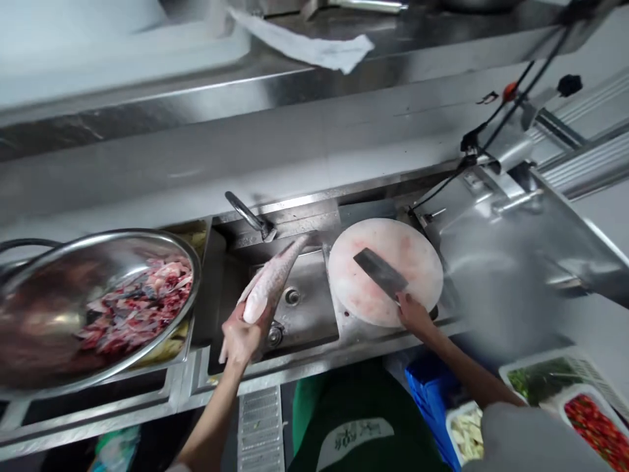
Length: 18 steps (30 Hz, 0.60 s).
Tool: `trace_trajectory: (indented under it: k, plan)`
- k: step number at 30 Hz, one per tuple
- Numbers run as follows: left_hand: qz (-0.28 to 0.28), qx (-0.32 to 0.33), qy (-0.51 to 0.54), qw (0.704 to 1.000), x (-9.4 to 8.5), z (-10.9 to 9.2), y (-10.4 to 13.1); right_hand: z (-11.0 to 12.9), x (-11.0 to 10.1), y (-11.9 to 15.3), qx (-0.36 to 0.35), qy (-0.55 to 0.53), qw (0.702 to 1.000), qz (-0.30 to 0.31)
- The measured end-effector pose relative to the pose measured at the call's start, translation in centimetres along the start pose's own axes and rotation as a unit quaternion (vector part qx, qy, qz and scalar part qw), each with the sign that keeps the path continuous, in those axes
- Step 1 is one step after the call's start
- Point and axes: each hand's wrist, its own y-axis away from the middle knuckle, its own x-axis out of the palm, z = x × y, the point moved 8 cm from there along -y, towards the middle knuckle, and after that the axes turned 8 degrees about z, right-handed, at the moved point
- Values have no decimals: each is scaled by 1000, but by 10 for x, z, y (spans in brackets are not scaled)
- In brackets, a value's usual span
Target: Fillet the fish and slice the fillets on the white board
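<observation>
My left hand [240,337] is closed around one end of a whole pale, scaly fish [275,278], holding it over the sink [309,308]. The fish's tail points away from me, toward the back edge of the sink. In my right hand [413,313] is the handle of a cleaver [379,271]. Its broad dark blade lies over the round white cutting board [422,255], which has pinkish stains. Whether the blade touches the board I cannot tell.
A large steel bowl [191,252] of cut fish pieces [147,301] stands left of the sink. Behind the sink rises a faucet [246,211]. A metal machine [511,216] with cables is at the right. Baskets of red peppers [597,426] and greens [540,377] sit lower right.
</observation>
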Motion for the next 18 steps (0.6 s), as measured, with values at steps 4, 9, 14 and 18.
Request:
trace_trajectory:
  k: [4,9,14,18]
  plan:
    - [-24,-47,188,981,52,-63,27,-46,-25,14,-17,-231,970,-76]
    - [4,-55,450,891,175,-145,26,-111,-2,51,14,-594,800,-79]
    - [8,-173,456,873,296,-177,34,-139,36,85,30,-734,673,-86]
    - [12,-250,348,904,330,-149,64,-148,60,98,42,-763,641,-72]
